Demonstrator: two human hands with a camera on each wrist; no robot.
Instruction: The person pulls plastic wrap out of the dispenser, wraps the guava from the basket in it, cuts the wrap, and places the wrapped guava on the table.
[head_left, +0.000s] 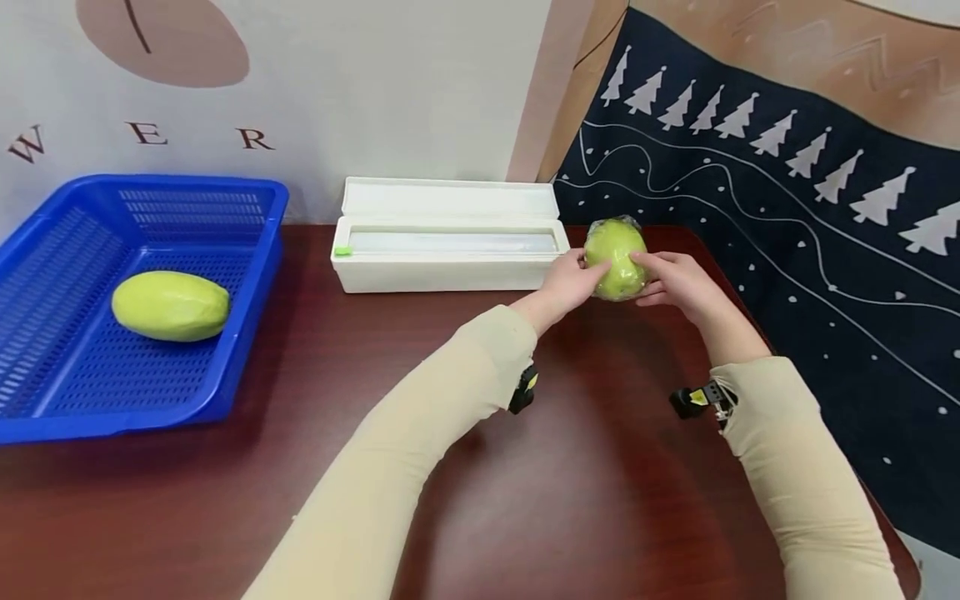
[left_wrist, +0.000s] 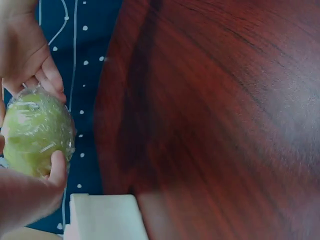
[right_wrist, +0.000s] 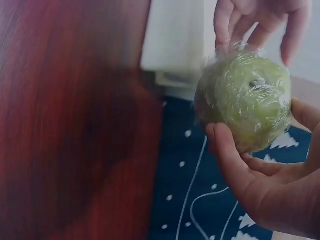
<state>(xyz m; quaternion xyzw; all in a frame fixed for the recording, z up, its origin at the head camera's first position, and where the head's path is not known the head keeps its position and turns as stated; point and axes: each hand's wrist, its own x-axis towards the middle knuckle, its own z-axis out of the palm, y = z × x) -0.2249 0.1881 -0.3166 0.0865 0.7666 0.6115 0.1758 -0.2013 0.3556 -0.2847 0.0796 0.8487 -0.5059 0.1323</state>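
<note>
A green melon [head_left: 617,258] in clear plastic wrap is held up between both hands, past the right end of a white wrap dispenser. My left hand [head_left: 567,282] grips its left side, thumb across the front. On the opposite side my right hand [head_left: 678,279] holds it between thumb and fingers. Crinkled film covers the melon [right_wrist: 255,100] in the right wrist view, where a dark stem spot shows at one end. The left wrist view shows the wrapped melon [left_wrist: 37,132] with the left thumb pressed on it.
The white plastic wrap dispenser [head_left: 450,273] stands with its lid raised against the wall; a green slider sits at its left end. On the left, a blue basket [head_left: 258,333] contains another pale green melon [head_left: 171,306]. A dark tree-print cloth [head_left: 787,250] hangs along the table's right edge.
</note>
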